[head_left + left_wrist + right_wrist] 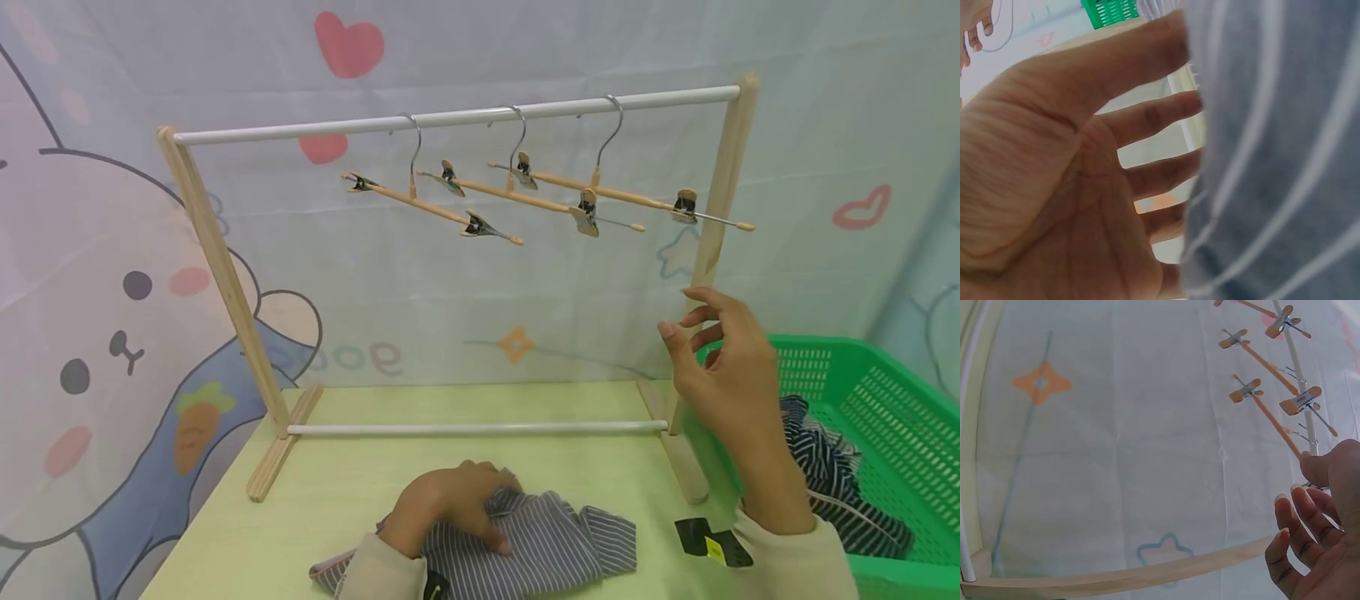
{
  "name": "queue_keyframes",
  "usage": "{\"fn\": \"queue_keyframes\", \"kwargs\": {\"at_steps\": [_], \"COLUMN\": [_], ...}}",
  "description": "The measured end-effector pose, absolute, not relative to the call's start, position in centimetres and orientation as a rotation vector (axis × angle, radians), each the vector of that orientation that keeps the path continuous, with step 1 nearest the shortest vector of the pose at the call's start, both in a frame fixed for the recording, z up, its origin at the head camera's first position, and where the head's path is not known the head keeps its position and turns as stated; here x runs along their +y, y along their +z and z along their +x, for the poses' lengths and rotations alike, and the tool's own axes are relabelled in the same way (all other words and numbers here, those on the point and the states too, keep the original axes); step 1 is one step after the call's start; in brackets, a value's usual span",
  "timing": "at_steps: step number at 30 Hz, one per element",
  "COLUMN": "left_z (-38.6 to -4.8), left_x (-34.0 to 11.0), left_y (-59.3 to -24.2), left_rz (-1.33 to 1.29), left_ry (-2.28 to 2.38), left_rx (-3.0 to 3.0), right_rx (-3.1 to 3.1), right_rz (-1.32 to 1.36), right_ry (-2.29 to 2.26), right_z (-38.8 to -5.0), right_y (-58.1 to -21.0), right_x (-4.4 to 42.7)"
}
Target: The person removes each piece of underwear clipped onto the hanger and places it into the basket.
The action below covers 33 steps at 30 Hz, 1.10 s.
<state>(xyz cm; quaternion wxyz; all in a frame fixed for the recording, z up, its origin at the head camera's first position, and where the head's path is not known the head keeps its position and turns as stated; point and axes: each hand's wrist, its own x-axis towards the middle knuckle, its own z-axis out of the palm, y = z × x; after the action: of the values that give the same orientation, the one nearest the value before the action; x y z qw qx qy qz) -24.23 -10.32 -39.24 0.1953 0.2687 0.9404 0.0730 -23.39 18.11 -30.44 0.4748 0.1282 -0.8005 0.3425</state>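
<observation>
A grey garment with white stripes [555, 537] lies crumpled on the table's front. My left hand [457, 500] rests on it, and in the left wrist view its fairly straight, spread fingers [1154, 119] touch the striped cloth, their tips hidden. My right hand [731, 367] is raised in front of the rack's right post, fingers loosely bent and holding nothing. Above it, three clip hangers, a left one [438, 210], a middle one [543, 202] and a right one [637, 198], hang from the white rail [457, 118]. Nothing is clipped to them.
The wooden rack stands on the pale yellow table [465, 458], with a low white bar [480, 429] between its feet. At the right is a green basket [855, 346] with dark striped clothes [832, 475] inside. A printed curtain [480, 292] hangs behind.
</observation>
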Motion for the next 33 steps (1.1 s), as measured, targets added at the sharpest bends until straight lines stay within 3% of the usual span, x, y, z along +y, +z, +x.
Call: {"fn": "queue_keyframes", "kwargs": {"at_steps": [33], "left_z": [-23.9], "left_x": [-8.8], "left_y": [-40.6], "left_rz": [0.796], "left_ry": [0.147], "left_rx": [2.542], "right_rx": [-2.355], "right_rz": [0.507], "right_ry": [0.796], "right_z": [-23.3], "right_y": [-32.1], "right_x": [15.5]}}
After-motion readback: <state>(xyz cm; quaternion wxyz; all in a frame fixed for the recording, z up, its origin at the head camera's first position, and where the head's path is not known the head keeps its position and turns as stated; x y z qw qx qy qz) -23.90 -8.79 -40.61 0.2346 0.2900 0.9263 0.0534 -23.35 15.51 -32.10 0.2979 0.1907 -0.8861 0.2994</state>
